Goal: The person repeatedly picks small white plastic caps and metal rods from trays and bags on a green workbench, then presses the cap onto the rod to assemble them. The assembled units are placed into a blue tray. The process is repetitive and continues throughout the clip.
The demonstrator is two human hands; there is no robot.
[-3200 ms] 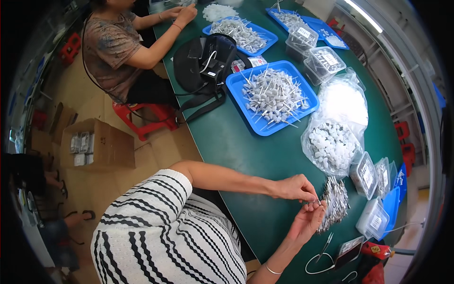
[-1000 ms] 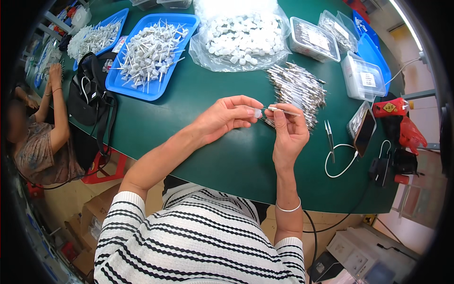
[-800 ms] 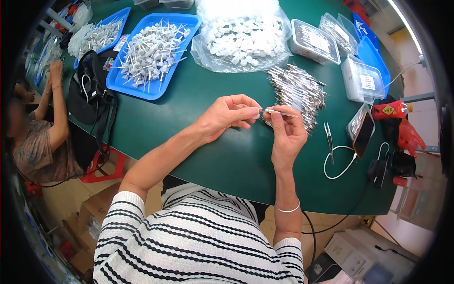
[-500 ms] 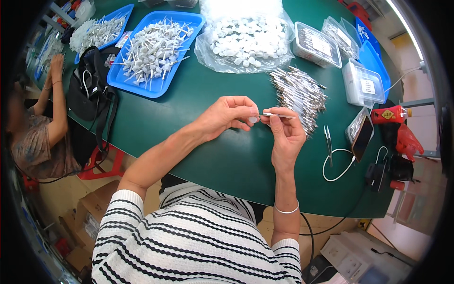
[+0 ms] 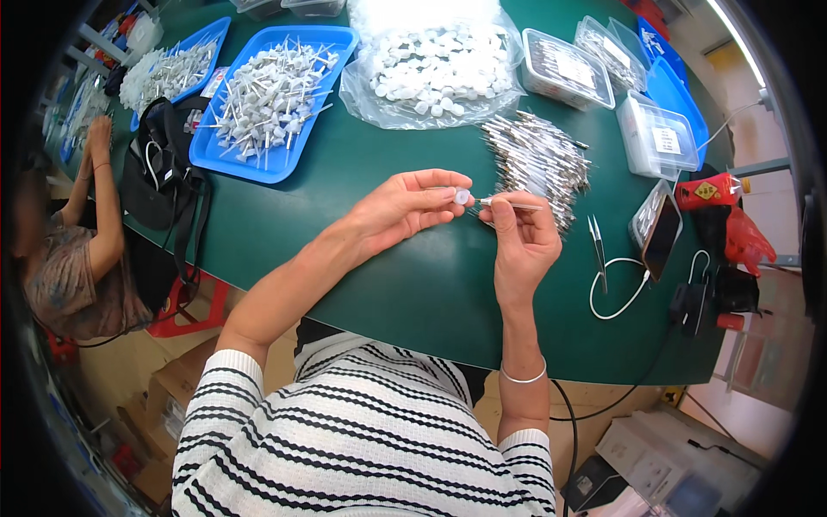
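Green tabletop (image 5: 413,284) carries all. Blue tray (image 5: 258,164) of white stemmed parts far left, clear bag of white caps (image 5: 431,69) ahead, clear lidded boxes with white labels (image 5: 659,138) at right. Pile of metal pins (image 5: 538,164) beside hands. Since a moment ago, pin tip came closer to cap, nearly touching; joining looks near. Left hand (image 5: 401,207) fingers pinch small white cap (image 5: 462,197); right hand (image 5: 521,241) fingers grip one thin pin (image 5: 510,204).

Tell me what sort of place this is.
Probably a small-parts hand-assembly workshop: a green table carries a blue tray of white pin-like pieces, a clear bag of white caps and a pile of metal pins, with another person seated nearby.
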